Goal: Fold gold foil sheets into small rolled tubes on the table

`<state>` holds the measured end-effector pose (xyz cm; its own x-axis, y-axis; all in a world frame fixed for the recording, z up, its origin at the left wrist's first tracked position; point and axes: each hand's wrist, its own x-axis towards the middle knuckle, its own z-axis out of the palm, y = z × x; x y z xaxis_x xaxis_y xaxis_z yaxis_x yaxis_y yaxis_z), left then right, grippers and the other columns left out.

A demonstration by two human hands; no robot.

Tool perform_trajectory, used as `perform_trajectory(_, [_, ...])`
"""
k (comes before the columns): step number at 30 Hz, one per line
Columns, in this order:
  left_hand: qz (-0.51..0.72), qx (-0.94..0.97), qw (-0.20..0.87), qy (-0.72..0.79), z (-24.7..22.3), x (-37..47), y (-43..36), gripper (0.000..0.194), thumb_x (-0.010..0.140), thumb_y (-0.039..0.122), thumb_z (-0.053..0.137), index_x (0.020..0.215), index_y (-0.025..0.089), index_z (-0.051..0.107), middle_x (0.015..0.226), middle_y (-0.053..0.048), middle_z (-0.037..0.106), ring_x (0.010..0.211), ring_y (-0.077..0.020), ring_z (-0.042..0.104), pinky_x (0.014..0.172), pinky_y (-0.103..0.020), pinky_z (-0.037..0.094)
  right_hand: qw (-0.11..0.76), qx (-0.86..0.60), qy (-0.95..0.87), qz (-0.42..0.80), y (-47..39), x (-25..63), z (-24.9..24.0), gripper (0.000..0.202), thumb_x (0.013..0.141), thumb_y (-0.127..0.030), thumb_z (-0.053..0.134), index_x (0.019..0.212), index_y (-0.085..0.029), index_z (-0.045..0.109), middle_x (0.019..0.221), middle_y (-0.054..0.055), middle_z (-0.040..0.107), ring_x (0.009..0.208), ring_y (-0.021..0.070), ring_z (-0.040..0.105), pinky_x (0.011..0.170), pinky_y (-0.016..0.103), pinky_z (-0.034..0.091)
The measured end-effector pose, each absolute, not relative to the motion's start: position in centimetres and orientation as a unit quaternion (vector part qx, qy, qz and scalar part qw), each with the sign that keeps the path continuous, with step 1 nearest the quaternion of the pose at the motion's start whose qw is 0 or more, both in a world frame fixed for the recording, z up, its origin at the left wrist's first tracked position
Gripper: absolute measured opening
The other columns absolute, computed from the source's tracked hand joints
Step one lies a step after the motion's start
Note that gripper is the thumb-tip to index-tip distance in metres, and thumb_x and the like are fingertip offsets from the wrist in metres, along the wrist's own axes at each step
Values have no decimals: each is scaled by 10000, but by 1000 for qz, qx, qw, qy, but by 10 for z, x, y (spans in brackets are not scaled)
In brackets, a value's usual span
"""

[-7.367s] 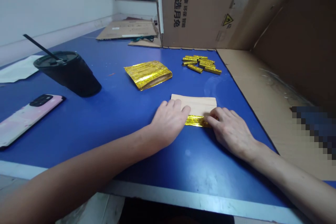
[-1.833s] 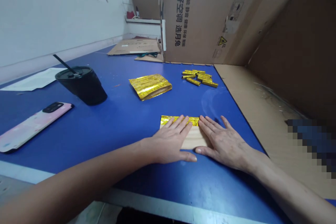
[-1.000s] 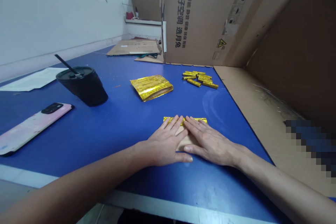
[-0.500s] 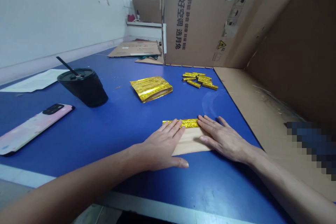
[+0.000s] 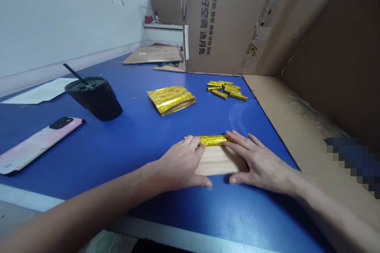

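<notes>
A sheet of paper (image 5: 218, 162), pale tan on its upper face, lies on the blue table before me. Its far edge is turned over and shows a shiny gold foil strip (image 5: 213, 140). My left hand (image 5: 185, 164) presses on the strip's left part, fingers bent and thumb stretched out apart. Over the right end rests my right hand (image 5: 252, 160), fingers spread on the strip and thumb down by the near edge. Both palms hide the sheet's side edges. Farther off lie a stack of gold foil sheets (image 5: 172, 99) and several small gold rolls (image 5: 227, 89).
On the left stand a black cup with a straw (image 5: 99, 99) and a phone in a pink-white case (image 5: 38, 144). A white paper (image 5: 38, 91) lies by the wall. Large cardboard panels (image 5: 225, 19) rise behind and along the right, with flat cardboard (image 5: 154, 54) farther back.
My left fingers have gone from flat to bent on the gold strip. My right thumb has moved nearer to me, off the sheet's middle to its near edge.
</notes>
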<state>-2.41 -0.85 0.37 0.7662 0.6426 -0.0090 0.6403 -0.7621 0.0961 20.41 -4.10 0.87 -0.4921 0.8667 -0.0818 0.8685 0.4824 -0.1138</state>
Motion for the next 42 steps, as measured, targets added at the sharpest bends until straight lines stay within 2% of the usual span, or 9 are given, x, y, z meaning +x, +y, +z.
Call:
perform_trajectory(3, [3, 941, 37, 337, 6, -24, -8, 667, 667, 611, 524, 1084, 90, 521, 999, -126, 493, 932, -263, 442, 793, -362, 397, -1, 477, 874, -96, -47, 207, 15, 630, 720, -458, 569, 1282, -228, 398, 1418, 96, 275, 1286, 269, 236, 1029, 508, 191])
perform_trajectory(6, [-3, 942, 25, 336, 9, -24, -8, 546, 703, 504, 518, 1057, 89, 535, 991, -122, 492, 901, -245, 443, 786, -347, 389, -29, 467, 880, -86, -48, 207, 16, 340, 827, -235, 438, 1158, -231, 518, 1319, 63, 443, 1201, 203, 398, 1018, 439, 265])
perform_trajectory(8, [-4, 942, 26, 335, 10, -24, -7, 518, 706, 475, 513, 1058, 95, 540, 978, -117, 494, 879, -235, 444, 783, -343, 384, -43, 459, 883, -91, -47, 206, 16, 279, 856, -225, 392, 1060, -222, 583, 1223, 59, 530, 1121, 180, 478, 982, 391, 332])
perform_trajectory(12, [3, 942, 40, 333, 10, -25, -6, 628, 675, 580, 508, 1087, 107, 530, 986, -112, 490, 893, -239, 436, 785, -345, 378, -37, 456, 884, -101, -46, 206, 18, 333, 792, -347, 518, 1085, -199, 572, 1208, 90, 528, 1108, 229, 479, 935, 405, 385])
perform_trajectory(16, [5, 942, 21, 335, 8, -22, -7, 699, 633, 640, 519, 1059, 87, 539, 977, -120, 494, 883, -247, 439, 774, -353, 385, -32, 449, 891, -62, -49, 205, 19, 345, 760, -258, 542, 1099, -198, 549, 1212, 98, 508, 1092, 244, 478, 923, 435, 383])
perform_trajectory(24, [2, 940, -3, 342, 7, -18, -11, 454, 722, 392, 482, 1041, 75, 541, 971, -134, 509, 880, -245, 449, 773, -356, 399, -93, 443, 891, -9, -41, 207, 12, 287, 783, -81, 405, 1005, -173, 563, 924, 85, 623, 872, 194, 573, 811, 379, 445])
perform_trajectory(28, [-16, 938, 6, 347, 11, -16, -12, 506, 700, 444, 508, 1046, 77, 543, 984, -138, 510, 895, -258, 448, 754, -358, 410, -124, 462, 878, -13, -36, 211, 6, 321, 740, -26, 370, 974, -153, 549, 850, 83, 600, 801, 190, 562, 733, 342, 460])
perform_trajectory(35, [-11, 931, 39, 362, 18, -15, -9, 404, 825, 447, 389, 945, 112, 581, 938, -105, 520, 865, -223, 455, 728, -327, 406, -247, 479, 831, -135, -32, 214, 5, 130, 830, -205, 433, 821, -194, 562, 798, 47, 595, 779, 169, 544, 733, 318, 436])
perform_trajectory(42, [-6, 927, 80, 365, 16, -18, 3, 354, 881, 360, 312, 953, 145, 584, 916, -80, 514, 812, -189, 456, 713, -311, 393, -237, 553, 754, -262, -25, 212, 2, 242, 824, -358, 445, 733, -183, 586, 686, 16, 594, 644, 146, 530, 628, 281, 432])
